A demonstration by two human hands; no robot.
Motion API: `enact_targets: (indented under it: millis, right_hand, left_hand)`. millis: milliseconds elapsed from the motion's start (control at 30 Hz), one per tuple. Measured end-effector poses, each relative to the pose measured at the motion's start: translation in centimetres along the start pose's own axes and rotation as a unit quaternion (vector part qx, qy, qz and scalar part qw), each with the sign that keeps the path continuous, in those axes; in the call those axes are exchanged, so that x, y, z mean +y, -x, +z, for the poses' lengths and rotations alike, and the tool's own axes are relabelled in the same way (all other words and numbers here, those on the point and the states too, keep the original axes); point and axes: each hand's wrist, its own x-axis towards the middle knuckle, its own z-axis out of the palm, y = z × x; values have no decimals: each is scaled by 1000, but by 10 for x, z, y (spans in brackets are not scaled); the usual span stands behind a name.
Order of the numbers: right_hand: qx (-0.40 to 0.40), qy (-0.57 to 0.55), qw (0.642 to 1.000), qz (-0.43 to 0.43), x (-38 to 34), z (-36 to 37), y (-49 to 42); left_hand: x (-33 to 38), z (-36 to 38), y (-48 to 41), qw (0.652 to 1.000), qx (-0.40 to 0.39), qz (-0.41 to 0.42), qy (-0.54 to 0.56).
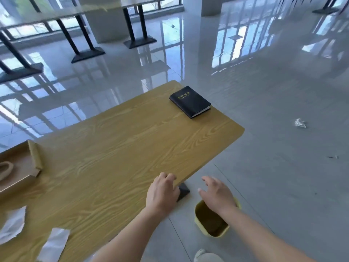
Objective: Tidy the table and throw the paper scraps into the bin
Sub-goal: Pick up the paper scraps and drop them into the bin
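Observation:
My left hand (162,193) rests at the near right edge of the wooden table (117,148), fingers curled over the edge, with nothing visible in it. Beside it, off the table, my right hand (217,194) hovers with fingers spread just above the yellow bin (211,222) on the floor and holds nothing. Two white paper scraps lie at the table's near left: one (13,224) by the left edge, one (54,244) nearer me. A black notebook (189,101) lies closed at the far right corner.
A brown cardboard tray (20,167) holding a beige object sits at the table's left edge. A crumpled white paper (300,123) lies on the glossy floor to the right. Other tables with black legs (83,44) stand farther back. The table's dark base (183,190) shows beneath the edge.

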Motion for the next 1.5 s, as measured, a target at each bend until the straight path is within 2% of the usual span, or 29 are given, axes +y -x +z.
enact_targets:
  millis: [133,367,733,933,1167,1433,1500]
  right_hand:
    - [-25,10,997,-74,-60,13,-6]
    - [-61,44,989,-130,-183,66,-3]
    - [-157,76,961,-215,-340,162,30]
    - [-224,118,938,-236,-385,195,39]
    - [-270,188,909,-254,-406,217,26]
    - [-260,245,874,-330,-408,236,21]
    - [-245,241,875,-340,-408,239,22]
  left_hand:
    - [-60,-32,30,997,52,-48,12]
    - [-173,-87,80,983,116,-139,27]
    - [-330,-135,159,945,150,-282,64]
    - [-373,-145,175,926,152,-340,62]
    - [-397,-155,162,926,153,-346,-14]
    - [-421,-151,146,920,77,-383,-24]
    - [-425,-148,145,921,54,-383,-31]
